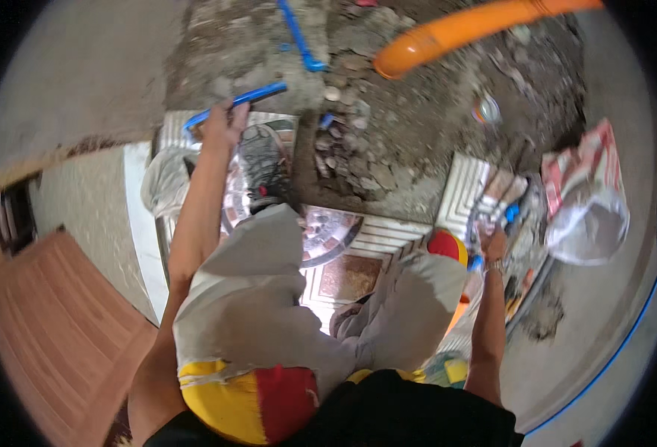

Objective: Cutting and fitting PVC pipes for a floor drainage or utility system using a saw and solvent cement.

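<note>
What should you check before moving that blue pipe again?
1. Left hand grips the blue pipe: ok, fingers close round it near its middle.
2. Right hand is free to help: cannot tell, it is down among tools and clutter and may hold something small and blue.
3. Second blue pipe in the dug-up rubble is lined up with the held one: not ok, the two lie apart at an angle.
4. Orange pipe is out of the way: ok, it lies further off to the right.
5. Footing is steady: cannot tell, the shoe rests on patterned tiles beside loose rubble.
</note>
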Available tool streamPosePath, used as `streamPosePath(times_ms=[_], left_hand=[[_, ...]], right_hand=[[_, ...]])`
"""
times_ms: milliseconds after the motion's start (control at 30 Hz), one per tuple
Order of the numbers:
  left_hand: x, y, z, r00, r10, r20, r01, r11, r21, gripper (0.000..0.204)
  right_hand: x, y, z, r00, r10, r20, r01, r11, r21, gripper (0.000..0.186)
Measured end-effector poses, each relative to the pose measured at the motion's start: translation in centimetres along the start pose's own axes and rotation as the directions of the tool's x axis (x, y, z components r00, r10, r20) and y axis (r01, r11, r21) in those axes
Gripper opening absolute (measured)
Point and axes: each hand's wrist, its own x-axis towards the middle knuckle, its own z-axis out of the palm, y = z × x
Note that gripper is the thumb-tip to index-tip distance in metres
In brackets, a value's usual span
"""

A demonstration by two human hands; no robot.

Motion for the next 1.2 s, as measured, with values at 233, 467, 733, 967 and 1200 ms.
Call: streamPosePath(times_ms=[233, 467, 733, 967, 1200], left_hand=[[-1.0, -1.2, -1.3, 0.974, 0.170, 0.151, -0.213, 0.917, 0.338, 0.018], [-5.4, -9.9, 10.4, 0.985, 0.067, 0.162, -0.070, 0.997, 0.013, 0.029], [-11.4, -6.4, 9.9, 0.869, -0.492, -0.055, 0.441, 0.820, -0.366, 0.029], [-6.6, -3.1, 5.3, 0.721, 0.395, 0.569, -0.645, 0.082, 0.760, 0.023], [-6.2, -6.1, 7.6, 0.749, 0.262, 0.608, -0.588, -0.161, 0.793, 0.031]], right_hand=[[1.5, -4.8, 0.4, 0.991, -0.036, 0.125, 0.019, 0.990, 0.137, 0.079], [3.3, 6.3, 2.5, 0.988, 0.140, 0.070, -0.144, 0.988, 0.049, 0.064], [-4.2, -9.4, -8.6, 0.782, 0.504, -0.365, -0.109, 0.689, 0.717, 0.024], [-11.0, -19.3, -18.8, 0.885, 0.132, -0.447, 0.365, 0.400, 0.841, 0.042], [-10.8, -34.7, -8.3, 0.963, -0.256, 0.082, 0.129, 0.709, 0.693, 0.029]])
